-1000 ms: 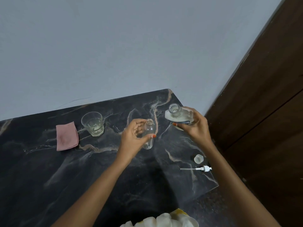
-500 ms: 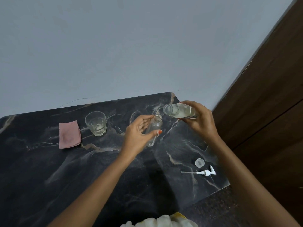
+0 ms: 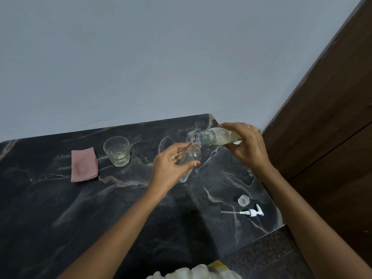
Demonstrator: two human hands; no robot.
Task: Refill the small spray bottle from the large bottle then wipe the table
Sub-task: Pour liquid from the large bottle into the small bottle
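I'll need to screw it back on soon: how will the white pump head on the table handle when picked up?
Probably very light: the pump head is small plastic. Its thin dip tube will likely flex and swing. Lying sideways on the table, it may pivot when nudged.

One small bottle (image 3: pixel 191 156), one large bottle (image 3: pixel 215 135), one glass (image 3: pixel 116 151), one pink cloth (image 3: pixel 84 165), one cap (image 3: pixel 243 200), one pump head (image 3: pixel 252 213).

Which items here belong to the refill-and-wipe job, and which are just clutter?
Job: large bottle, small bottle, pump, cap, cloth.
Clutter: glass.
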